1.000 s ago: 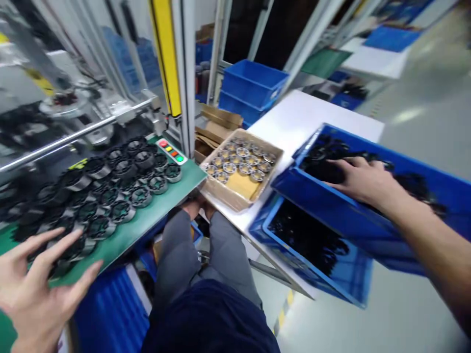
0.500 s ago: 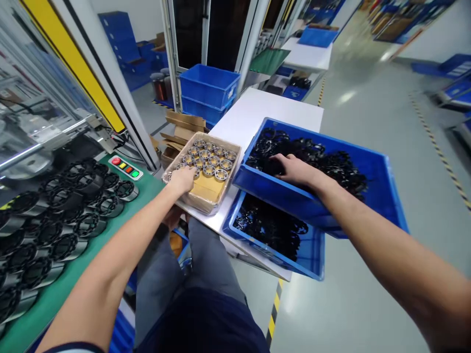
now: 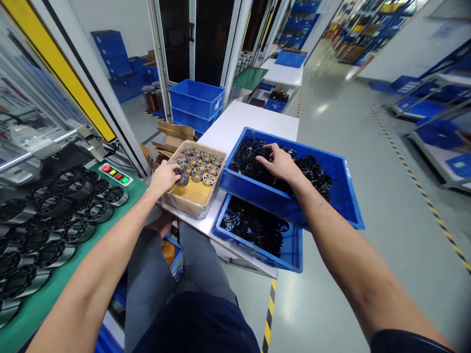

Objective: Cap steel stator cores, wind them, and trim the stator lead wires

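My left hand is closed on a metal ring core, slightly blurred, at the left side of a cardboard box. Several similar silver ring cores stand in rows on the box's brown card layer. My right hand is inside the upper blue bin, just over a heap of black plastic ring parts. Its thumb and fingers are curved and apart, with black parts showing between them; no part is plainly held.
A lower blue bin with black parts sits beneath the upper one on the white table. At left, several black-and-silver ring assemblies cover a green mat beside a button panel. Stacked blue bins stand behind the box.
My left hand has lifted a ring core from the box's near left. My right hand has come up somewhat from among the black parts. The view has swung right.
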Demonstrator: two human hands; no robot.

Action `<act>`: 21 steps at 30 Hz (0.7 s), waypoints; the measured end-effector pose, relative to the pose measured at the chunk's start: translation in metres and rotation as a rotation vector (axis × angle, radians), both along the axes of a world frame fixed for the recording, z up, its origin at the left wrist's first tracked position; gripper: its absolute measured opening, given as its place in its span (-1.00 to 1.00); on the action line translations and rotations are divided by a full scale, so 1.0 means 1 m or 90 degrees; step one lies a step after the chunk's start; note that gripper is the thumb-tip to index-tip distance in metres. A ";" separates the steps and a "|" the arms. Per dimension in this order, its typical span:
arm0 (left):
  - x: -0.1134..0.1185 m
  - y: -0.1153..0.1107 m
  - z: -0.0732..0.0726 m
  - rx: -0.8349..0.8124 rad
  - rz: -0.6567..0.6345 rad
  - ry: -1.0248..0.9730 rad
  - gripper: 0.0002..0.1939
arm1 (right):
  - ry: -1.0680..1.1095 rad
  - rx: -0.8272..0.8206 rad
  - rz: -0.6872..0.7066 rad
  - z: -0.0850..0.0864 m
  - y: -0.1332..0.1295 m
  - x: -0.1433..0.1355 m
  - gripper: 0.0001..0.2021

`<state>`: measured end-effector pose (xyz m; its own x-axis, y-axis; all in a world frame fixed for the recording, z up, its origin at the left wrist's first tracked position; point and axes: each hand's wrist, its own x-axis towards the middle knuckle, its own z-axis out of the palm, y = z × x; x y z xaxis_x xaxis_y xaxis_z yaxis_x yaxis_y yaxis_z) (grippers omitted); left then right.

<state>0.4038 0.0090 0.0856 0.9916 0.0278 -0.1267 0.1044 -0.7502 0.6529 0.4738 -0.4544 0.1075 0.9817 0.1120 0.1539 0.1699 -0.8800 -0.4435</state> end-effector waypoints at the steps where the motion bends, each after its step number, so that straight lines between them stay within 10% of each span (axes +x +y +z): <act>1: -0.008 0.000 0.002 -0.087 0.025 -0.009 -0.63 | -0.007 0.027 -0.012 0.003 0.001 -0.002 -0.29; 8: -0.087 -0.023 0.020 -0.673 0.047 0.070 -0.27 | 0.036 0.226 -0.034 0.018 0.008 -0.013 -0.33; 11: -0.133 -0.029 0.020 -0.825 0.040 0.108 -0.41 | 0.049 0.294 -0.068 0.022 0.009 -0.014 -0.49; 21: -0.273 -0.020 -0.035 -0.877 0.129 0.137 -0.42 | 0.104 0.422 -0.124 0.027 0.027 -0.019 -0.60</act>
<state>0.1308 -0.0113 0.0510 0.9435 -0.1031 -0.3149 0.3221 0.5087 0.7984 0.4549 -0.4278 0.1345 0.9907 -0.1345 -0.0220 -0.0775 -0.4234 -0.9026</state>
